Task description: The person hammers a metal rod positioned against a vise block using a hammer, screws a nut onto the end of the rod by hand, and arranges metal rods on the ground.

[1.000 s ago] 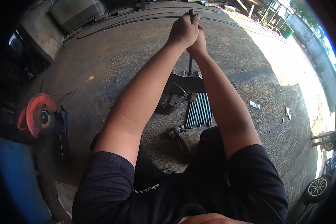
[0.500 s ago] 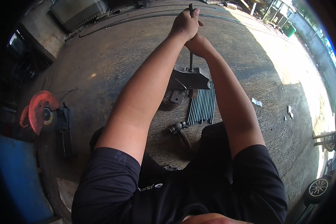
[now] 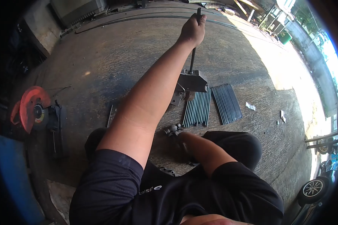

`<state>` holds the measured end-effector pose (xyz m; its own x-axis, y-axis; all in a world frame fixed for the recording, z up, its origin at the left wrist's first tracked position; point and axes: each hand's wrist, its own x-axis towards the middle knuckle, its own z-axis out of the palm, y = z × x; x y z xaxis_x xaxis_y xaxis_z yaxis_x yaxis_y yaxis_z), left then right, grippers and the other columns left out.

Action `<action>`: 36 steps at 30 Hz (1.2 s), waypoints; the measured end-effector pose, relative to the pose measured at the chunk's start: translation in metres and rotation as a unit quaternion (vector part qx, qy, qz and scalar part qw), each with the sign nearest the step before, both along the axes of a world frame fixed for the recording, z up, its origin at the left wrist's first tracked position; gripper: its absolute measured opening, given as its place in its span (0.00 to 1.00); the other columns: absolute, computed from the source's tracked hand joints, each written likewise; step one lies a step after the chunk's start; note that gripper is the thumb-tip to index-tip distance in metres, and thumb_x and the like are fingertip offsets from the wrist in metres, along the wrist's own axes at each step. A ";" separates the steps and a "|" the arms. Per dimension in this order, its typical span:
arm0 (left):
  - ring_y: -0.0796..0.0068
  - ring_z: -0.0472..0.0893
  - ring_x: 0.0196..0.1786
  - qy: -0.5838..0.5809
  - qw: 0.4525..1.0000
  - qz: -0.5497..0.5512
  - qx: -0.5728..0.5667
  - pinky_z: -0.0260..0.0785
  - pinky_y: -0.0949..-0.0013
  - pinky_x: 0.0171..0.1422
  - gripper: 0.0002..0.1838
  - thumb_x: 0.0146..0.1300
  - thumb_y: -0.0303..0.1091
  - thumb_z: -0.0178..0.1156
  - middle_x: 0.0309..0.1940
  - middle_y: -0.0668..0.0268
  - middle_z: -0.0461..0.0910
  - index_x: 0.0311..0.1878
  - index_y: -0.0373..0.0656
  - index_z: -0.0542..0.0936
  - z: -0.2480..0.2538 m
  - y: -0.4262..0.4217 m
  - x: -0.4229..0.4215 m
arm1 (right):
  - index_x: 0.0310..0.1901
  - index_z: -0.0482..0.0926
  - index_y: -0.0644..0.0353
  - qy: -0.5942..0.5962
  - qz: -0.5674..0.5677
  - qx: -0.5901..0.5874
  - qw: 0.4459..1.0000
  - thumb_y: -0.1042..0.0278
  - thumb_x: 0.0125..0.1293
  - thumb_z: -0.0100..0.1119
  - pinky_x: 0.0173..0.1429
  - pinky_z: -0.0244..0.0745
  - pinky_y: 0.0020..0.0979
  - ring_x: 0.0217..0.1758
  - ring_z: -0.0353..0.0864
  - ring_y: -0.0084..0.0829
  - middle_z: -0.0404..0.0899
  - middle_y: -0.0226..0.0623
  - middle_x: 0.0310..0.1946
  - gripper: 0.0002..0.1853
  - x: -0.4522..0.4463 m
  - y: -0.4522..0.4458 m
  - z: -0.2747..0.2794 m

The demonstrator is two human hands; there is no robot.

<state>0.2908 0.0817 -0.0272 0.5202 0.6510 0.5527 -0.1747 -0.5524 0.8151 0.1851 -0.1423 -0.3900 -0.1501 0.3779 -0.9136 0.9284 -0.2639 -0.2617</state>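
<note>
A: While we log the left hand (image 3: 193, 31) closed around the steel bar (image 3: 193, 60) at upper centre, what of the right hand (image 3: 181, 138)?

B: At the metal-headed hammer (image 3: 172, 129), lower centre; fingers obscured, grip cannot be told.

A: Progress?

B: Partway, we judge: bar set upright at the metal block (image 3: 193, 81), rods (image 3: 196, 108) laid out; what is left, we cannot read.

A: Counts?

B: One bar, one block, one hammer; two rod batches, singles uncounted; one cut-off saw (image 3: 30, 107), left of frame.

The right fingers (image 3: 180, 139) blur at the hammer (image 3: 172, 129), their grip unclear.
</note>
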 end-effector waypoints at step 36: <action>0.52 0.80 0.34 0.016 0.999 -0.042 0.005 0.69 0.56 0.40 0.22 0.74 0.53 0.45 0.26 0.57 0.78 0.41 0.41 0.73 -0.008 -0.007 0.015 | 0.55 0.73 0.57 -0.192 -0.138 0.734 0.636 0.70 0.54 0.69 0.48 0.78 0.42 0.45 0.82 0.53 0.80 0.50 0.43 0.25 0.141 -0.048 0.463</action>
